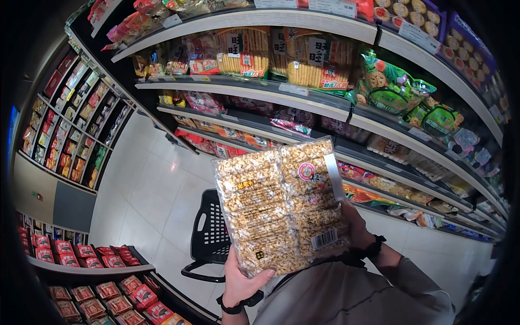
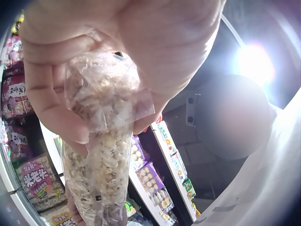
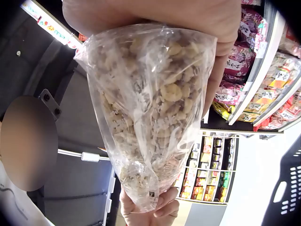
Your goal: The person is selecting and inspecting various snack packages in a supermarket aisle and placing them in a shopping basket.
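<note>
A large clear package of puffed-grain bars [image 1: 260, 211] is held up in front of the body in the head view. My left hand [image 1: 244, 281] grips its lower left corner, thumb on the front face. On the right edge, lower down, my right hand [image 1: 355, 222] holds the package, its fingers partly hidden behind. The left wrist view shows the package edge-on [image 2: 110, 155] with the left hand [image 2: 117, 61] curled round it. In the right wrist view the right hand [image 3: 155, 14] grips the wrapped side [image 3: 150, 103], and the other hand shows at the far end.
Shelves of bagged snacks [image 1: 314, 97] rise ahead and to the right. A black basket [image 1: 210, 233] is behind the package, over the tiled floor [image 1: 157, 189]. Red packets [image 1: 108, 290] fill a low display at lower left; another stocked shelf [image 1: 70, 119] stands at far left.
</note>
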`<state>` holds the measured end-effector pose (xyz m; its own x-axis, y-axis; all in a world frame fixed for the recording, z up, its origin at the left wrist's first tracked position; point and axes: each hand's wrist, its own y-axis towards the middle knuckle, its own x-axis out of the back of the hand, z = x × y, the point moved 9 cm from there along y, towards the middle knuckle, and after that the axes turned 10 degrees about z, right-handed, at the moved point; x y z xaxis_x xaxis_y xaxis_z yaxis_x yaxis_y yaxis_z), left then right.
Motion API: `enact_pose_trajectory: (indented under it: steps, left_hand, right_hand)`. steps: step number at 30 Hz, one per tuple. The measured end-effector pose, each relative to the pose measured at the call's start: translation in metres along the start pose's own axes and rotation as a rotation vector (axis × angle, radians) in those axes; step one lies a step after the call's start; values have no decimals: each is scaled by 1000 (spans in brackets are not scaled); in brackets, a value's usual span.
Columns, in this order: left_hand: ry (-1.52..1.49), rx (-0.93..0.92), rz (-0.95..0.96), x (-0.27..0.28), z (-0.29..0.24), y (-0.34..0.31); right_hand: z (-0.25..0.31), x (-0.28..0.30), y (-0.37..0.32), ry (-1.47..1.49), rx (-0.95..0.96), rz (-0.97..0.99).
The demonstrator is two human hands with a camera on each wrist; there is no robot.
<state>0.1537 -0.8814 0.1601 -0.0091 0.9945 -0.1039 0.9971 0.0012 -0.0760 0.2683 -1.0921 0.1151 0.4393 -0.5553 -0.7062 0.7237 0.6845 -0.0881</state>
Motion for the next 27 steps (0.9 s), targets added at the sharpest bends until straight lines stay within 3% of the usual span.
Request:
enact_pose_trajectory:
  steps: [27]
  left_hand:
    - [-48, -38, 2, -2, -2, 6]
  right_hand:
    - [6, 6, 5, -54, -10, -19]
